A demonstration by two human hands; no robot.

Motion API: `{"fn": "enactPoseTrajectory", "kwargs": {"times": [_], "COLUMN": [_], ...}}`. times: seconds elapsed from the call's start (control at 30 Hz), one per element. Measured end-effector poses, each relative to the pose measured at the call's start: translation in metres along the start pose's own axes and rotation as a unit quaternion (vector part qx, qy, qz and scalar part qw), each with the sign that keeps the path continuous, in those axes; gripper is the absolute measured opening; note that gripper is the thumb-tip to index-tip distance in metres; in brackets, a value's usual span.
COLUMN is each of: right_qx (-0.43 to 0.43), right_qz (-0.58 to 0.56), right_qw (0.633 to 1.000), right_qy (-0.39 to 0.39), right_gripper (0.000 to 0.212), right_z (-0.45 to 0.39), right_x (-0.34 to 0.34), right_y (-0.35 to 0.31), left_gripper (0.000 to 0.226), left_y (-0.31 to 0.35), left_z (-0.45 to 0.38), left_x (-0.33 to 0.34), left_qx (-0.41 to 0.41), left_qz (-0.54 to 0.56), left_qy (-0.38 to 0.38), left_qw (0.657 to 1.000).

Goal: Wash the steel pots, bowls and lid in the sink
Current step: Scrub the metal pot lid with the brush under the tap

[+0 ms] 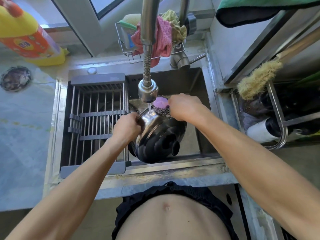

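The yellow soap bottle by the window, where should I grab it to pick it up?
Grab the yellow soap bottle around its narrower upper part, just under the red cap, coming from the sink side on its right. It stands on the counter, and that side looks open, while a window frame runs close behind it. The wide bottom is probably too fat for a small hand.

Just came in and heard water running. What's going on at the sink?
A person is washing a steel pot in the sink. The left hand grips the pot's rim and holds it tilted under the running faucet. The right hand presses a steel-wool scrubber with a purple top against the pot's upper edge, where the water lands. A drying rack spans the sink's left half, and a dish-soap bottle stands on the counter.
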State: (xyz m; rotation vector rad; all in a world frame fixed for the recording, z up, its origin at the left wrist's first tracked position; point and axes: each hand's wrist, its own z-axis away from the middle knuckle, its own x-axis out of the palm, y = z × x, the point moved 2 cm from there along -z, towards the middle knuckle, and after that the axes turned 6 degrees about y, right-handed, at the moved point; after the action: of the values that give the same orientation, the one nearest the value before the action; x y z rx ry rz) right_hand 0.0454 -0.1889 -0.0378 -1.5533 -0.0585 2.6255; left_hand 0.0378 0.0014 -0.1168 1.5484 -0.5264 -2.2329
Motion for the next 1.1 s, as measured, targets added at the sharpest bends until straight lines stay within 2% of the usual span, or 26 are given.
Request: {"fn": "enactPoseTrajectory", "kwargs": {"times": [0.13,0.23,0.37,0.5,0.6,0.73,0.83,0.9,1.0,1.1], "right_qx": [-0.027,0.010,0.055,-0.004,-0.041,0.008,0.025,0.010,-0.021,0.016], "right_qz": [0.009,0.011,0.007,-0.002,0.004,-0.006,-0.008,-0.001,0.000,-0.015], "right_qw": [1.000,1.000,0.998,1.000,0.999,1.000,1.000,1.000,1.000,1.000], "right_qy": [-0.002,-0.008,-0.021,-0.017,-0.034,-0.007,0.001,-0.004,-0.023,-0.014], "right_gripper": [0.027,0.028,0.032,0.031,0.050,0.031,0.031,0.032,0.031,0.026], "right_z": [-0.001,-0.003,-0.001,0.005,0.005,-0.007,-0.008,-0.004,0.000,-0.004], "right_x": [0.000,-0.003,-0.002,-0.001,0.001,-0.001,-0.003,-0.004,0.000,0.003], "right_y": [-0.010,0.003,0.019,-0.009,-0.025,-0.004,0.003,-0.007,-0.023,-0.008], "left_gripper": [0.025,0.036,0.031,0.020,0.020,0.030,0.028,0.017,0.016,0.020], "left_y": [0.021,-0.003,-0.031,0.008,0.022,-0.024,-0.040,-0.023,0.012,0.010], "left_z": [-0.013,0.002,0.026,0.003,-0.007,0.021,0.037,0.026,0.007,0.007], "left_x": [0.009,0.004,-0.001,0.004,0.008,-0.001,-0.006,-0.003,0.004,0.003], "left_qx": [0.006,-0.013,-0.015,0.004,-0.013,-0.037,-0.040,-0.037,-0.023,-0.030], "left_qz": [0.053,0.071,0.044,0.013,0.061,0.077,0.056,0.015,0.031,0.074], "left_qy": [0.027,0.016,-0.008,0.020,0.052,0.012,-0.022,-0.004,0.040,0.046], "left_qw": [0.998,0.997,0.999,1.000,0.997,0.996,0.997,0.999,0.998,0.996]}}
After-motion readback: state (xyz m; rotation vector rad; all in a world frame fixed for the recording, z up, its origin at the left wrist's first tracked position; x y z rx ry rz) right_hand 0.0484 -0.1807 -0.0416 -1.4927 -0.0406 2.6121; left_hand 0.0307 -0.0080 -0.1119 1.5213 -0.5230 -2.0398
